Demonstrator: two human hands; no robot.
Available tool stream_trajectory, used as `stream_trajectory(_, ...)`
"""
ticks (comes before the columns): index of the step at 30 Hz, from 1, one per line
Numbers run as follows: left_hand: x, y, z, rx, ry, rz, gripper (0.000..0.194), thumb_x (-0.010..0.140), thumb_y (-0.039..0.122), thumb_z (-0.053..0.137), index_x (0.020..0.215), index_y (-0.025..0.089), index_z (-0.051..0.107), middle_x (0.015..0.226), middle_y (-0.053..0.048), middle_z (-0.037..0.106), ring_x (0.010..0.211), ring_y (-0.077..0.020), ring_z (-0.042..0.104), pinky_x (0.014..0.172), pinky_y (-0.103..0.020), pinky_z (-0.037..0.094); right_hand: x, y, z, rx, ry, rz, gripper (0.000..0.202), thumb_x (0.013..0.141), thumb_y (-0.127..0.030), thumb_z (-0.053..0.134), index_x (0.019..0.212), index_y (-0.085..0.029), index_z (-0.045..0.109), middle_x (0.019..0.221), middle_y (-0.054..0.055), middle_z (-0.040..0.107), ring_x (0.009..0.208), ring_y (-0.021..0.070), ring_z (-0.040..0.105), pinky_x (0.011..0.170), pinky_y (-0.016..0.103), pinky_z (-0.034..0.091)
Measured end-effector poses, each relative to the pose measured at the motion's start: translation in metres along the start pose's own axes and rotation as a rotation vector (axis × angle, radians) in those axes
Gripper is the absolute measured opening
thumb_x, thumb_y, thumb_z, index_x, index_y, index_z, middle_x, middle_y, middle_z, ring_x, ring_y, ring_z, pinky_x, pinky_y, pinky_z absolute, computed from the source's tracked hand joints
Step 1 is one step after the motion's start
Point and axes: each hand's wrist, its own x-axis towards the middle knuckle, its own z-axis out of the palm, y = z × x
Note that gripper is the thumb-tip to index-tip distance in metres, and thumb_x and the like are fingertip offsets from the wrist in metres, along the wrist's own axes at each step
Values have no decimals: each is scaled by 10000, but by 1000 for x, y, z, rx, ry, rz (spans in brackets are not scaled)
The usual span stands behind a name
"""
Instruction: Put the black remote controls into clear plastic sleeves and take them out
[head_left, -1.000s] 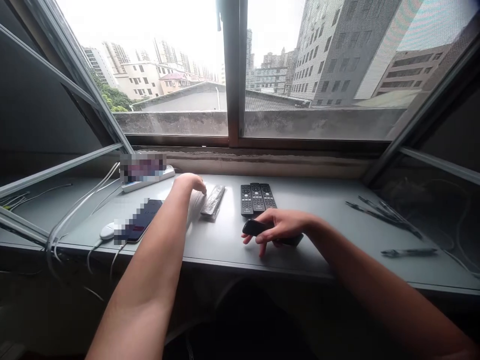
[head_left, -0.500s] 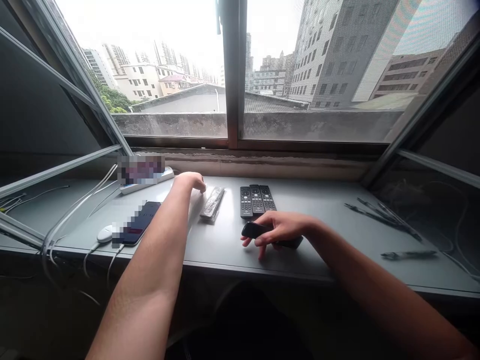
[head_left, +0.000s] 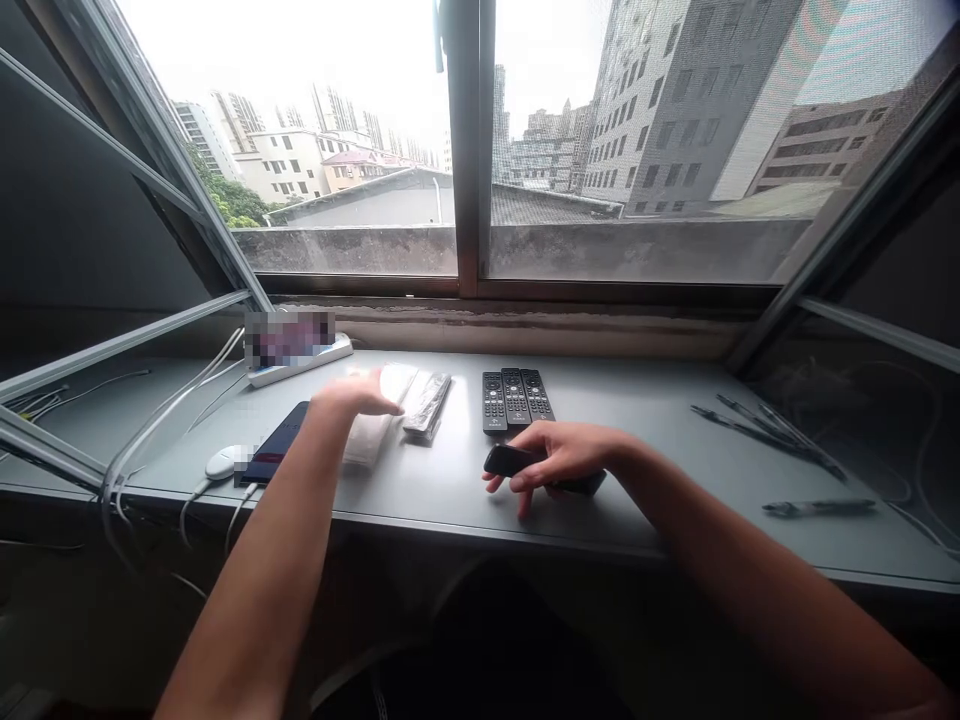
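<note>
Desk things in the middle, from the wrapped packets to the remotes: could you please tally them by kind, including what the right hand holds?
Black remotes in the row: 3
Long black object in the right hand, probably another remote: 1
Clear-wrapped packet: 1
Pale packet at the left hand: 1
Total: 6

On a worktop [head_left: 637, 400] beneath a window [head_left: 465, 150], three remote controls [head_left: 517, 398] lie side by side near the middle. Left of them is a plastic-wrapped packet [head_left: 427, 405], with a flat sleeve [head_left: 367, 440] just beside its left. Farther left lies a phone [head_left: 277, 445], a power strip [head_left: 300, 362] behind it. Pens [head_left: 772, 430] lie at the right.
</note>
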Motion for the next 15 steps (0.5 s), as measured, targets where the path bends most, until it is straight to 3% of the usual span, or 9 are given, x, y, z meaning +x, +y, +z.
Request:
stream_trajectory(3, -14, -1, 3, 193, -102, -23, 1101, 479, 636, 981, 1492, 334, 676, 1533, -236, 645, 1381, -578, 589, 1020, -599, 538, 1, 1, 0, 5, 0, -4, 541, 928, -531, 857, 1362, -220, 773, 1430, 106, 746, 973, 226, 838, 604, 179, 559)
stream_trajectory(9, -20, 15, -3, 243, -177, -27, 1087, 520, 459, 978, 1544, 377, 624, 1587, -169, 615, 1245, -505, 685, 858, -489, 604, 1, 3, 0, 70, 51, -32, 565, 914, -544, 870, 1348, -197, 765, 1452, 160, 721, 973, 265, 848, 572, 196, 573)
stream_trajectory(13, -24, 19, -13, 260, -192, -86, 976, 542, 454, 985, 1469, 357, 697, 1584, -163, 624, 1165, -520, 723, 871, -536, 599, 1, 6, -1, 118, 93, -80, 553, 950, -513, 849, 1369, -170, 732, 1413, 192, 730, 960, 277, 851, 564, 208, 577)
stream_trajectory(15, -25, 19, -14, 273, -200, -101, 997, 549, 470, 996, 1489, 353, 684, 1597, -175, 613, 1221, -551, 698, 927, -579, 587, 3, 8, 0, 159, 116, -97, 568, 967, -488, 840, 1415, -169, 694, 1391, 200, 739, 945, 277, 852, 555, 208, 574)
